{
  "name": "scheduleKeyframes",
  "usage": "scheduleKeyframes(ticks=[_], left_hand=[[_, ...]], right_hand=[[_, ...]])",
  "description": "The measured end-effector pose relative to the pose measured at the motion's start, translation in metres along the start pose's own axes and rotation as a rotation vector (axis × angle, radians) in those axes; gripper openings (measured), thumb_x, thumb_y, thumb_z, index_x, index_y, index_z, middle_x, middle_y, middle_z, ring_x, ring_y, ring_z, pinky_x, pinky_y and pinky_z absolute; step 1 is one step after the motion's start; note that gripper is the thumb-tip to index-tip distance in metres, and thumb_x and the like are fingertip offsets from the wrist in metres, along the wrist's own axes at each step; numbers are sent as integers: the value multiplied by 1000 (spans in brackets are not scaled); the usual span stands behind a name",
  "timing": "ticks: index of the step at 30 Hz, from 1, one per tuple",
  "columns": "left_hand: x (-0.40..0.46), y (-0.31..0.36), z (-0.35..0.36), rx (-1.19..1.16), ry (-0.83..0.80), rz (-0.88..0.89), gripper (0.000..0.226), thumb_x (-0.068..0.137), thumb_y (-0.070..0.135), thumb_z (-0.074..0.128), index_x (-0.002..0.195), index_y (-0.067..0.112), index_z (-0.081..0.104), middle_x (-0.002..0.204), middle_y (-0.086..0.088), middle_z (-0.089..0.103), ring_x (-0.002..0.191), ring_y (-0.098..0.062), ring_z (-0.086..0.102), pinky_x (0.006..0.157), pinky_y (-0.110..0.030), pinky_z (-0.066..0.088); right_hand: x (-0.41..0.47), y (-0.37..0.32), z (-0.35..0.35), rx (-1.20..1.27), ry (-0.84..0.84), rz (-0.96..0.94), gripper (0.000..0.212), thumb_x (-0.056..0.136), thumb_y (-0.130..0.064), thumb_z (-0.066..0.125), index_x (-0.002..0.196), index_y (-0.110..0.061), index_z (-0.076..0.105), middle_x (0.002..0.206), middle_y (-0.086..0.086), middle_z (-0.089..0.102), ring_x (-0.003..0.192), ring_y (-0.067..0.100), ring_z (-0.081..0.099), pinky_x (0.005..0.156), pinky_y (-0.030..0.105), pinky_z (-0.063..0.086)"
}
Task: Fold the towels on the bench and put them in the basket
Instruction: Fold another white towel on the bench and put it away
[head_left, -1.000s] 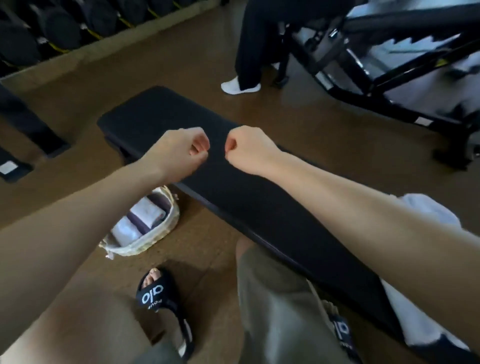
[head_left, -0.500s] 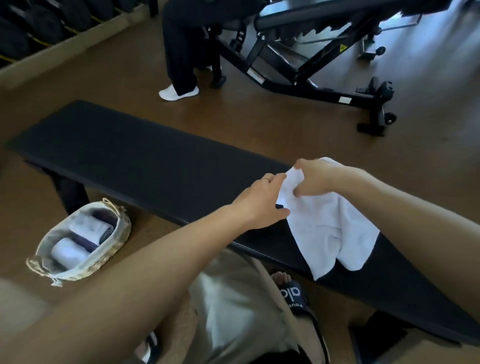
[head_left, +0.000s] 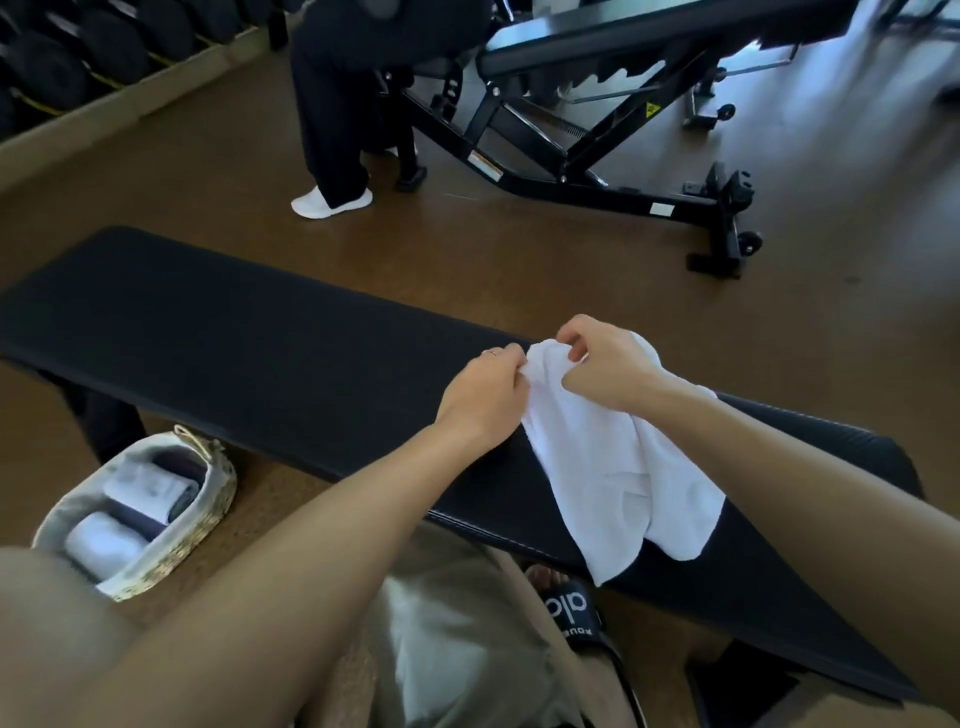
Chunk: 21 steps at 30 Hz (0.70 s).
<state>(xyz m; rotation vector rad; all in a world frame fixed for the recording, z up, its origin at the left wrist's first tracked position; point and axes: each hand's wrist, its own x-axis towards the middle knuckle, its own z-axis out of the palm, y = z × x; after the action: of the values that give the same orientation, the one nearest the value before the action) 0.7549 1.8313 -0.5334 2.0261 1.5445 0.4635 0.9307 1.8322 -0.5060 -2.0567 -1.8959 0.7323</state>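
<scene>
A white towel (head_left: 613, 467) lies crumpled across the right part of the long black bench (head_left: 249, 353), its lower end hanging over the near edge. My left hand (head_left: 483, 395) pinches the towel's upper left edge. My right hand (head_left: 602, 364) pinches the same upper edge just to the right, fingers curled into the cloth. A woven basket (head_left: 208, 514) stands on the floor at the lower left, below the bench's near edge, with folded white and dark towels (head_left: 150, 488) inside.
A person in dark trousers and a white shoe (head_left: 332, 200) stands beyond the bench. A black adjustable gym bench (head_left: 597, 156) stands on the floor at the back right. Dumbbells (head_left: 62, 57) line the far left wall. My knee and a black sandal (head_left: 571, 608) are below.
One second ago both fists were held together over the bare bench. The view has swung right, and both hands have come down and taken hold of the white towel's upper edge.
</scene>
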Motion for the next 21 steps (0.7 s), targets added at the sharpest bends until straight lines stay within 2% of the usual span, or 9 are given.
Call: scheduleKeyframes(ticks=[2, 3, 6, 9, 12, 14, 16, 19, 21], left_hand=[[7, -6, -19, -273, 56, -155, 17, 98, 18, 39, 87, 9, 49, 85, -3, 57, 74, -20, 53, 63, -40, 44], [10, -10, -33, -458, 97, -246, 17, 95, 20, 40, 86, 10, 51, 86, -5, 58, 76, -19, 53, 66, -42, 48], [10, -18, -76, -927, 217, -449, 31, 77, 20, 41, 93, 8, 65, 96, -11, 69, 89, -29, 64, 79, -46, 56], [3, -24, -106, -1023, 180, -450, 25, 90, 16, 43, 83, 15, 68, 89, -8, 65, 82, -23, 63, 79, -40, 53], [-2, -35, -127, -897, 110, -370, 30, 99, 20, 43, 76, 17, 62, 76, -2, 60, 72, -16, 57, 69, -33, 46], [1, -53, -139, -591, 133, -307, 25, 103, 26, 43, 88, 14, 59, 83, -1, 58, 76, -16, 54, 68, -34, 43], [2, -81, -153, -230, 211, -248, 26, 105, 30, 43, 95, 11, 58, 86, -2, 56, 74, -15, 51, 64, -32, 40], [-1, -124, -171, -11, 349, -322, 26, 105, 32, 43, 107, 8, 54, 95, -7, 60, 77, -19, 52, 60, -33, 39], [-3, -146, -172, 24, 317, -433, 33, 105, 35, 45, 127, 10, 47, 111, -13, 60, 90, -26, 57, 69, -36, 41]], right_hand=[[3, 2, -6, 17, 47, -1, 39, 83, -9, 56, 119, -24, 59, 110, -2, 63, 97, 21, 59, 80, 36, 55], [4, 3, -10, 16, 58, 14, 39, 83, -8, 55, 120, -22, 59, 112, 0, 62, 100, 23, 59, 85, 41, 55], [13, 5, -22, -96, 12, 74, 46, 87, -8, 56, 132, -17, 53, 124, 8, 57, 110, 27, 54, 85, 38, 49], [16, -12, -26, -107, -123, 25, 68, 86, -8, 57, 150, -24, 39, 143, 8, 47, 131, 31, 39, 98, 43, 46], [13, -41, -19, -36, -285, -107, 86, 83, -5, 63, 157, -33, 28, 156, -1, 37, 144, 27, 23, 109, 48, 40], [11, -56, -6, -54, -383, -170, 89, 85, -11, 69, 158, -35, 25, 160, -3, 33, 148, 25, 19, 114, 50, 35], [11, -62, 10, -182, -420, -204, 88, 87, -24, 72, 159, -35, 22, 161, -1, 32, 149, 25, 22, 116, 48, 33], [10, -67, 34, -345, -412, -265, 84, 89, -33, 71, 160, -31, 26, 157, 2, 35, 144, 28, 30, 113, 46, 37], [9, -71, 48, -325, -415, -308, 79, 90, -35, 69, 158, -30, 29, 154, 2, 37, 141, 27, 30, 109, 48, 41]])
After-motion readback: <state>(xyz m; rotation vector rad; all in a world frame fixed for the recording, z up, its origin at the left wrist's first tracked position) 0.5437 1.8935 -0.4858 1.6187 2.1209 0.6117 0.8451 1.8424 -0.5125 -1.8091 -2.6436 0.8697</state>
